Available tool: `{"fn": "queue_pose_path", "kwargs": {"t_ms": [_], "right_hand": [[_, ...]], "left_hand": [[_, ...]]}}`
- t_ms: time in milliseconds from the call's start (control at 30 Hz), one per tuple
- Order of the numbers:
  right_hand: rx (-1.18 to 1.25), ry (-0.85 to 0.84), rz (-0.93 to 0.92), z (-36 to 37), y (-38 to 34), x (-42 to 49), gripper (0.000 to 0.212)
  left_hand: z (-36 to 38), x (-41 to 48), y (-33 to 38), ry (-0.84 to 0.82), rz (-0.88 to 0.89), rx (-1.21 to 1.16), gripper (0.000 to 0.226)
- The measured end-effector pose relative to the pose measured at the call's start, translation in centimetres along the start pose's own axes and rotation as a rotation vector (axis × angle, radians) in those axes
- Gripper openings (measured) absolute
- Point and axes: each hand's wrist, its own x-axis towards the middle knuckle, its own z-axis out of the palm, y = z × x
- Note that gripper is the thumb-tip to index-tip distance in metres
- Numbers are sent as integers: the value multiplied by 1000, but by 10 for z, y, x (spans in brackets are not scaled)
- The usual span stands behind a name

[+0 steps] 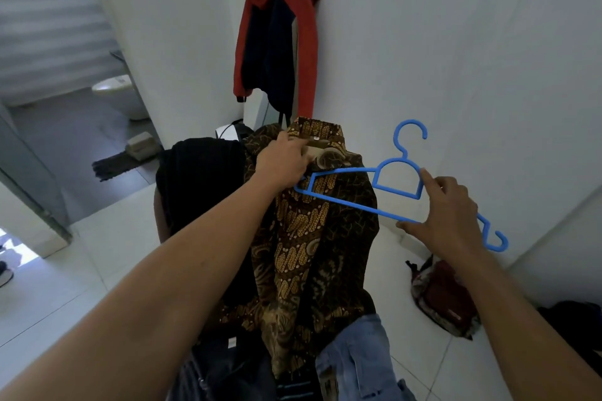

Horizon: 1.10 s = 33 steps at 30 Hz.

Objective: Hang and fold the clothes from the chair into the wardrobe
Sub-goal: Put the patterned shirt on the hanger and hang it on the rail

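Nearest, under both forearms: jeans (pixel 358 355) in a heap. Gripping batik shirt (pixel 319 238) at collar with left hand (pixel 283 163); pinching blue hanger (pixel 397 185) with right hand (pixel 446 215), long axis slanting toward collar, near tip seemingly touching left hand. Beyond the hands: black garment (pixel 198 179) leftward, red jacket (pixel 277 36) on wall.

Bare left forearm (pixel 182 277), bare right forearm (pixel 534 352)

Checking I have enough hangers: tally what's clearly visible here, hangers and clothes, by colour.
Blue hanger: 1
Brown batik shirt: 1
Black garment: 1
Light blue jeans: 1
Red jacket: 1
Total: 5
The dark items at the bottom are too unclear to count.
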Motion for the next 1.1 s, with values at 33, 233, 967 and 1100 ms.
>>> {"fn": "queue_pose_path", "kwargs": {"t_ms": [33,233,967,1100], "right_hand": [[14,14,-20,0,2,-1,108],[85,154,-39,-5,4,-1,109],[43,364,43,-90,-101,-29,104],[129,410,53,-116,-109,-47,104]], "left_hand": [[0,1,-1,30,-6,-5,37],[-12,5,-14,85,-37,-256,16],[-143,-88,70,171,504,-475,43],[-168,-116,99,174,569,-542,48]]}}
